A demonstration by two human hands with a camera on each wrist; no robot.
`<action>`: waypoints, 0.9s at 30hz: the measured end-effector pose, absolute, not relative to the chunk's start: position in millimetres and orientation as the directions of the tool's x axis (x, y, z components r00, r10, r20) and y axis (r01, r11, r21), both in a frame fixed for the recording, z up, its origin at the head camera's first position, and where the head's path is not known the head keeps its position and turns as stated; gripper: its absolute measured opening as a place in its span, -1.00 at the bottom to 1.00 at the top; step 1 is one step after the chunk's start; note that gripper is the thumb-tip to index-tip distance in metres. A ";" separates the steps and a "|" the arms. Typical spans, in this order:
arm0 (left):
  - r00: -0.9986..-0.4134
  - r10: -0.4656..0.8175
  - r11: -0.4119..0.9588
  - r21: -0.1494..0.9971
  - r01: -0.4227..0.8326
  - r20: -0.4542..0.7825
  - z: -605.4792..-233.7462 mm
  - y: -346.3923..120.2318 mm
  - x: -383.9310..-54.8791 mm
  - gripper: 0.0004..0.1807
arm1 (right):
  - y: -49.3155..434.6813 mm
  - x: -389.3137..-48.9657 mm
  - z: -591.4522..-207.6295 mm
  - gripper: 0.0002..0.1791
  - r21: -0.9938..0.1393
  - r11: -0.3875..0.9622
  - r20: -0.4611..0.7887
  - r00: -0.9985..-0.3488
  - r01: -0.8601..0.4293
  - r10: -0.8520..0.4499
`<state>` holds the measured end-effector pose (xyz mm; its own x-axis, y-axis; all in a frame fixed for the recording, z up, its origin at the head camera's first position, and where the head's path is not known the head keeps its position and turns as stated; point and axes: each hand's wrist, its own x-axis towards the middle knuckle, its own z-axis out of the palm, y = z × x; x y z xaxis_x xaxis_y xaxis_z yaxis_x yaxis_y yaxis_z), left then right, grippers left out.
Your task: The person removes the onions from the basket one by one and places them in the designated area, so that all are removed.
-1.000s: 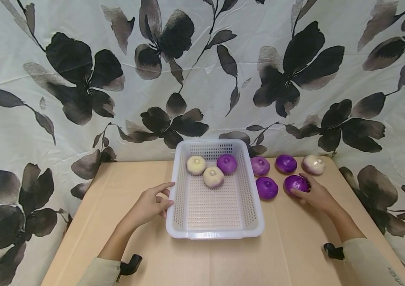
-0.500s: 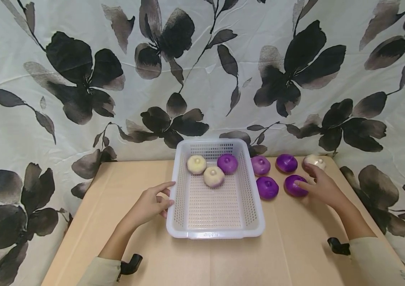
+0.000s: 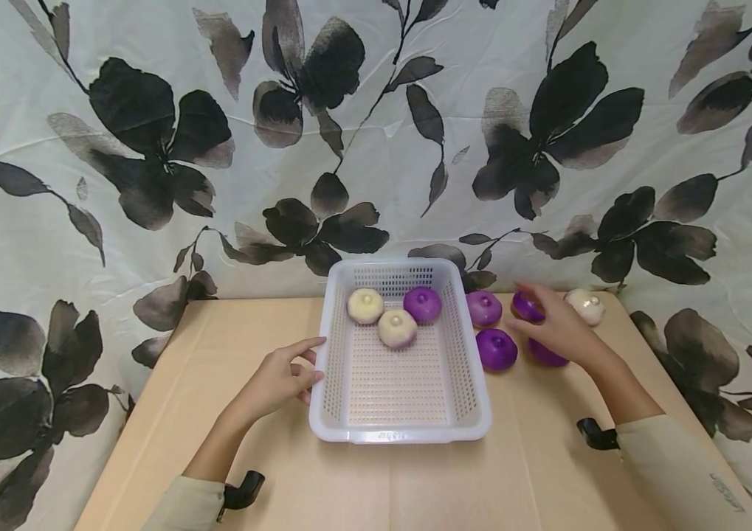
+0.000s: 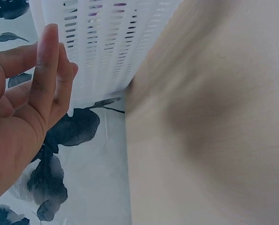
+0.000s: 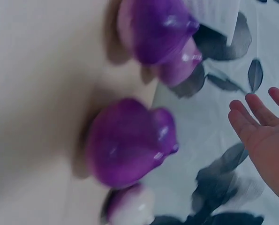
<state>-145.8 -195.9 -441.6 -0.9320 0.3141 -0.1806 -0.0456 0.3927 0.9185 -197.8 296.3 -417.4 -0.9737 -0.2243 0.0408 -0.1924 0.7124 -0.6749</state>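
A white plastic basket (image 3: 398,435) with slotted walls stands mid-table. In it lie two pale turnip-like vegetables, a rear-left one (image 3: 365,305) and a central one (image 3: 397,329), plus a glossy purple one (image 3: 422,304). My left hand (image 3: 280,377) touches the basket's left side with its fingertips; in the left wrist view its fingers look mostly straight. Over the purple turnips on the right, my right hand (image 3: 558,324) hovers with fingers spread and holds nothing. It partly hides a back purple turnip (image 3: 527,308) and a front one (image 3: 546,355).
Right of the basket sit a lighter purple turnip (image 3: 483,308), a front purple turnip (image 3: 497,349) and, at the far right corner, a whitish one (image 3: 585,306). Behind the wooden table (image 3: 216,332) hangs a floral cloth (image 3: 415,177).
My right hand has left the front purple turnip, passed near the whitish one, then moved left above the back purple turnip. My left hand and the basket have stayed put.
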 end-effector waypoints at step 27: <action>-0.929 0.334 0.374 0.927 -0.025 -0.160 -441.0 -197.6 -143.9 -0.31 | 149.3 -278.7 -358.8 -0.11 -0.645 0.678 -0.171 -0.797 -0.354 -0.579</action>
<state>-143.9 -197.6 -441.0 -0.9288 0.3344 -0.1599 -0.0251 0.3736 0.9273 -278.7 149.3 -358.8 -0.7969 -0.5792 -0.1714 -0.3538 0.6775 -0.6448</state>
